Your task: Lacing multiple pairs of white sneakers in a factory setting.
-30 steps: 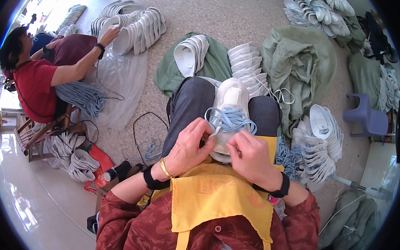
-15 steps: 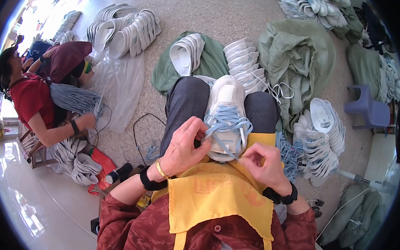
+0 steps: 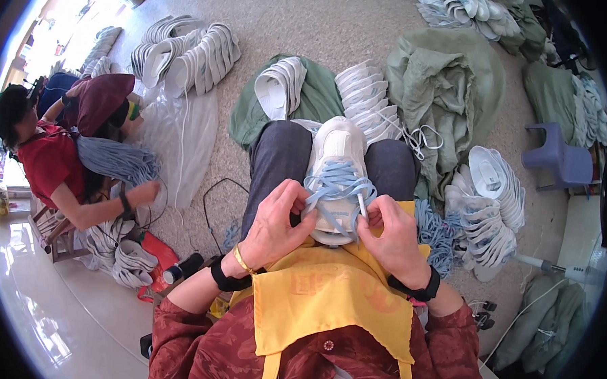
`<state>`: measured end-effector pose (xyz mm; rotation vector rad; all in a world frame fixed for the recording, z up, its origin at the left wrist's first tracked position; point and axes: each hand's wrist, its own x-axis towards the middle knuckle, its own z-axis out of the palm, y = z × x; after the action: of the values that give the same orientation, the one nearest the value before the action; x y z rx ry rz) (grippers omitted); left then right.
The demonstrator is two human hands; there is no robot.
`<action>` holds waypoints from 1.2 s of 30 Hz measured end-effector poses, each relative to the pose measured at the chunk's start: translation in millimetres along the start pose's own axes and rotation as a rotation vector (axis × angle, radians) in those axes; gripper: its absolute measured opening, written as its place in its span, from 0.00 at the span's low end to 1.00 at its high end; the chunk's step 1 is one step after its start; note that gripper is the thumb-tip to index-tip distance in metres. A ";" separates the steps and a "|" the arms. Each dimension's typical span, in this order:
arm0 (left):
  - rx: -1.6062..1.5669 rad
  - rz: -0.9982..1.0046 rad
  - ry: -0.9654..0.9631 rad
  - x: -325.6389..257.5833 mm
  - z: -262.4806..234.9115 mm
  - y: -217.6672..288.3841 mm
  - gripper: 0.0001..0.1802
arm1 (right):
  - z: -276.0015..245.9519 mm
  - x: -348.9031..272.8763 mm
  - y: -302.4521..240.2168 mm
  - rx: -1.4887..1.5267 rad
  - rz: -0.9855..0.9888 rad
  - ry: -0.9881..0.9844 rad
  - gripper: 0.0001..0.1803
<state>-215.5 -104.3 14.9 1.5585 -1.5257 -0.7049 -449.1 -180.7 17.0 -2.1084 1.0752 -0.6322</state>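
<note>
A white shoe upper [image 3: 337,142] rests on my lap between my knees, its toe pointing away from me. Light blue shoelace [image 3: 338,180] criscrosses its front in loose loops. My left hand [image 3: 275,219] pinches the upper's left eyelet edge beside the lace; its fingertips are partly hidden. On the opposite edge, my right hand [image 3: 393,237] is closed, thumb and forefinger together on the blue lace near a white strip [image 3: 362,205]. The exact grip of the right fingertips is hard to see.
Stacked white uppers stand ahead [image 3: 368,101] and at right [image 3: 489,211], next to a bundle of blue laces [image 3: 436,232]. Green cloth sacks [image 3: 443,87] lie on the floor near a purple stool [image 3: 559,156]. A person in red [image 3: 53,172] sits at left with laces.
My right hand has moved up and inward to the upper's right edge. My left hand stays at the left edge. The person at left has shifted an arm slightly.
</note>
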 end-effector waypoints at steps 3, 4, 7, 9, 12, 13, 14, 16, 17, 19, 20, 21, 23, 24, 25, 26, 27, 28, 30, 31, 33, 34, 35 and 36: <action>-0.025 -0.051 -0.003 -3.5 0.8 -0.2 0.15 | -0.5 0.3 1.0 -0.056 -0.044 -0.003 0.10; -0.021 -0.045 -0.002 -4.7 0.8 1.6 0.15 | -0.3 1.5 0.8 -0.030 -0.021 -0.006 0.10; 0.078 0.002 0.103 -7.8 0.1 10.1 0.18 | -1.5 3.5 0.5 0.015 0.008 -0.010 0.10; 0.155 0.265 0.192 -9.8 -3.3 14.5 0.21 | -2.4 6.7 -3.5 0.023 0.012 -0.016 0.10; 0.187 0.381 -0.048 -17.1 -5.1 14.3 0.21 | -6.5 13.4 -13.4 0.066 0.037 -0.006 0.09; 0.209 0.454 -0.196 -18.8 -4.6 14.6 0.20 | -7.4 16.3 -16.5 0.065 0.016 0.011 0.09; 0.190 0.486 -0.235 -19.8 -0.8 14.8 0.20 | -7.9 20.1 -19.5 0.063 -0.005 0.030 0.09; 0.208 0.450 -0.239 -22.2 1.0 17.1 0.20 | -6.8 27.4 -26.8 0.079 -0.033 0.024 0.09; 0.219 0.410 -0.244 -23.0 1.8 19.3 0.19 | -7.1 30.8 -30.7 0.091 -0.055 0.013 0.09; 0.313 0.403 -0.224 -24.7 5.1 26.0 0.20 | -8.4 36.3 -34.8 0.096 -0.051 0.018 0.08; 0.405 0.387 -0.198 -25.3 5.4 28.5 0.20 | -8.1 38.6 -34.4 0.124 -0.045 -0.002 0.08; 0.410 0.394 -0.197 -25.9 5.7 27.2 0.20 | -8.5 39.6 -34.6 0.153 -0.040 -0.023 0.09; 0.318 0.353 -0.127 -26.6 6.6 21.2 0.21 | -12.3 36.9 -37.2 0.230 -0.029 -0.009 0.09; 0.321 0.359 -0.127 -27.4 3.3 20.9 0.21 | -14.3 35.1 -37.3 0.307 -0.013 -0.002 0.09; 0.256 0.337 -0.060 -29.1 -2.5 19.8 0.21 | -17.7 33.1 -34.4 0.308 -0.016 0.003 0.09; 0.189 0.316 0.003 -31.3 -8.6 18.9 0.21 | -23.9 28.8 -29.6 0.285 -0.029 0.027 0.08; 0.193 0.319 0.000 -35.2 -14.0 17.4 0.21 | -29.0 24.6 -24.1 0.267 -0.044 0.046 0.08; 0.108 0.194 0.098 -40.2 -19.1 15.4 0.20 | -32.9 19.2 -19.1 0.240 -0.008 -0.014 0.07; -0.107 -0.017 0.218 -47.9 -27.5 10.7 0.18 | -25.4 6.6 -4.4 0.250 -0.033 -0.072 0.08; -0.106 -0.013 0.214 -51.0 -31.4 7.6 0.18 | -19.9 1.1 0.4 0.260 -0.061 -0.139 0.10; -0.275 -0.087 0.165 -56.5 -35.0 3.9 0.20 | -11.4 -7.2 1.9 0.250 -0.085 -0.213 0.09; -0.264 -0.071 0.163 -57.0 -34.5 4.3 0.19 | -4.3 -8.8 4.4 0.085 -0.239 -0.226 0.09; -0.264 -0.071 0.164 -56.8 -34.5 5.4 0.19 | 1.0 -9.0 6.3 -0.082 -0.395 -0.239 0.11; -0.195 -0.043 0.147 -56.5 -34.3 6.5 0.19 | 3.7 -9.4 7.6 -0.082 -0.395 -0.238 0.11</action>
<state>-195.8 -42.4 29.1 1.4662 -1.2803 -0.7237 -455.6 -174.9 7.9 -2.4202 0.5662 -0.5055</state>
